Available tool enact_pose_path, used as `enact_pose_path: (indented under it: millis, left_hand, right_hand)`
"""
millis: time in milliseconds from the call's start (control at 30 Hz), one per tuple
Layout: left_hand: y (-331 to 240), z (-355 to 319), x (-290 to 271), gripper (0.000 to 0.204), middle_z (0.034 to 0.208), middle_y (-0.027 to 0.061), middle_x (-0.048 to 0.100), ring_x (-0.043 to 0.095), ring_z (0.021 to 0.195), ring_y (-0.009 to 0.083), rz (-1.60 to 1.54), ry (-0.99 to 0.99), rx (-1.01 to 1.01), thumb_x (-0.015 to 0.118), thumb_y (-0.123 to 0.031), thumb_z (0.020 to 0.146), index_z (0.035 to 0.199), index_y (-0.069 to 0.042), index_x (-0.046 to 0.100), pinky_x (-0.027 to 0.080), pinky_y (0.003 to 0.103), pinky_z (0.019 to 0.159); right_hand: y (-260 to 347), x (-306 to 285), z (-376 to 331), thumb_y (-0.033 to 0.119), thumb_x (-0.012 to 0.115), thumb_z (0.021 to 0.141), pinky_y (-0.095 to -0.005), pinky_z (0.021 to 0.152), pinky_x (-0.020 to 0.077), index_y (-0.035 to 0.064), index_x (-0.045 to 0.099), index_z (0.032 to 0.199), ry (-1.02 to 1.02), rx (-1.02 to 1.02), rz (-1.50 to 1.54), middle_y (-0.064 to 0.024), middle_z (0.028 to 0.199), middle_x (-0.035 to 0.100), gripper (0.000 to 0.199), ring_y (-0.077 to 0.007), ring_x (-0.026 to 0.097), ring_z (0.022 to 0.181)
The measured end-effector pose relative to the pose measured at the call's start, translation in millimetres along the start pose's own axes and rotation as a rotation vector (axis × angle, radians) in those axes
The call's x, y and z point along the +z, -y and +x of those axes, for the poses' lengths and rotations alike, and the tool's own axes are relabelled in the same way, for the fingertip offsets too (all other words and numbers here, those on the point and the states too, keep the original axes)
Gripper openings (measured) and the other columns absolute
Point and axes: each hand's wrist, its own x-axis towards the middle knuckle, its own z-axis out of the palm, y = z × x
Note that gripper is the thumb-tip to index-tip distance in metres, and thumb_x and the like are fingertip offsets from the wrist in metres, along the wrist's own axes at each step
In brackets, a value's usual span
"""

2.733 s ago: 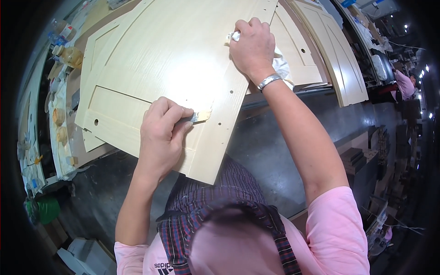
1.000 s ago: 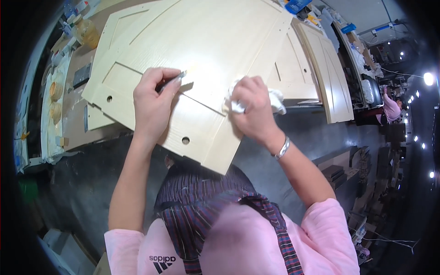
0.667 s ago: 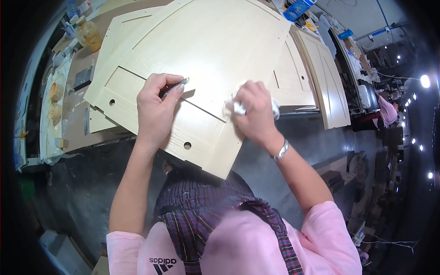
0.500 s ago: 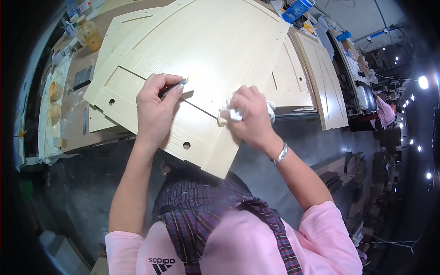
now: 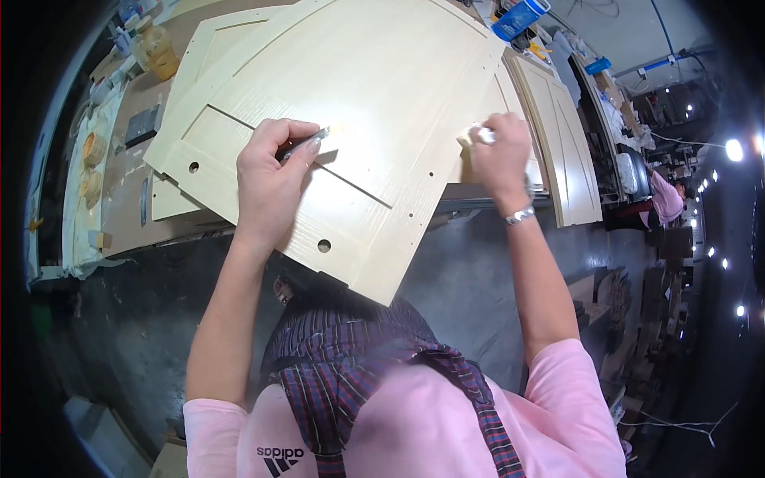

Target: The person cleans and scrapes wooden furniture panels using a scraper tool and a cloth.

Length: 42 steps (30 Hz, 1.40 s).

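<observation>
A large cream panel (image 5: 374, 103) with grooves and drilled holes lies tilted across the work surface. Over its left middle, my left hand (image 5: 271, 171) is closed around a small slim tool (image 5: 320, 135) with a dark handle and a metallic tip; its exact kind is unclear. The tip points away to the right, close to the panel face. My right hand (image 5: 504, 155) grips a crumpled white cloth (image 5: 482, 136) beyond the panel's right edge. A pale beige piece shows at the cloth's left side, too small to make out.
Other cream panels (image 5: 209, 60) lie beneath, and more panels (image 5: 562, 143) lean on the right. At left, a brown bench (image 5: 119, 171) carries a jar of amber liquid (image 5: 157, 52) and a dark block (image 5: 143, 125). A blue container (image 5: 519, 17) stands far right. Another person (image 5: 668, 199) is in the distance.
My right hand has moved right and away from me with the cloth, off the large panel's lower right area. My left hand, still on the tool, has barely shifted.
</observation>
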Motion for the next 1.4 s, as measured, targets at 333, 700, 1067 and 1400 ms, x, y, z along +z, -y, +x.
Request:
enact_pose_path:
  millis: [333,700,1067,1400]
  left_hand:
    - [1.3,-3.3,-2.7,0.015,0.098,0.0020,0.061,0.057,0.091,0.0101,0.016,0.027,-0.004,0.063,-0.001,0.095,0.108,0.003,0.069,0.045,0.024,0.085]
    - [1.8,-4.2,-6.0,0.015,0.100,0.0029,0.062,0.058,0.094,0.0107,-0.010,-0.017,-0.014,0.063,0.000,0.095,0.108,0.003,0.069,0.046,0.025,0.088]
    - [7.6,-0.9,-2.6,0.016,0.101,0.0035,0.064,0.058,0.095,0.0106,-0.002,-0.015,0.000,0.063,-0.001,0.096,0.110,0.003,0.069,0.047,0.025,0.089]
    - [13.0,-1.1,5.9,0.012,0.105,0.0081,0.060,0.065,0.091,0.0145,-0.338,-0.063,-0.109,0.063,0.003,0.093,0.103,0.005,0.068,0.064,0.029,0.081]
  right_hand:
    - [69.1,-6.4,-23.3,0.003,0.069,0.068,-0.0404,0.076,0.0428,0.0108,0.060,0.075,0.118,-0.136,0.337,-0.0063,0.084,0.058,0.014,-0.0289,0.054,0.086]
    - [94.8,1.2,-5.0,0.014,0.080,0.072,-0.0399,0.079,0.0435,0.0090,0.063,0.075,0.228,-0.182,0.561,-0.0084,0.086,0.060,0.018,-0.0283,0.055,0.087]
    - [139.9,-16.5,-30.3,0.007,0.075,0.066,-0.0414,0.075,0.0448,0.0104,0.061,0.073,0.263,-0.544,0.574,-0.0060,0.083,0.059,0.017,-0.0276,0.057,0.086]
    - [134.6,-39.8,-38.6,0.004,0.073,0.069,-0.0407,0.086,0.0488,0.0123,0.068,0.087,0.363,-0.479,0.550,-0.0050,0.093,0.066,0.021,-0.0287,0.061,0.096]
